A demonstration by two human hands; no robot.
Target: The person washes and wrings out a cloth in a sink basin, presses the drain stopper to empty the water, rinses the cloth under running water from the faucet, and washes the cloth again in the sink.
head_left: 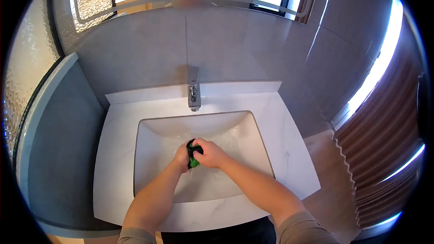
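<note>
The white surface (294,158) has a raised lip along its back edge and carries a recessed basin (156,147), whose rim runs roughly parallel to the surface's front edge. A faucet (193,91) stands at the middle of the back edge, its spout reaching toward the basin's back rim. A grey partition (63,135) bounds the surface's left edge, while a brown curtain (384,153) hangs beyond the right edge. There is room to move between the hands and all four walls of the basin, with the right wall and both back corners well apart from them. The left forearm crosses the basin's front left corner and the right forearm passes over its front edge near the right corner. A small black and green item (193,159) is held between the two hands over the middle of the basin, in front of the faucet and apart from it. The left hand (181,156) is partly curled against the item's left side. The right hand (212,154) is bent around its right side, with thumb and fingers pinching it; the item's exact shape is hidden by the grip.
</note>
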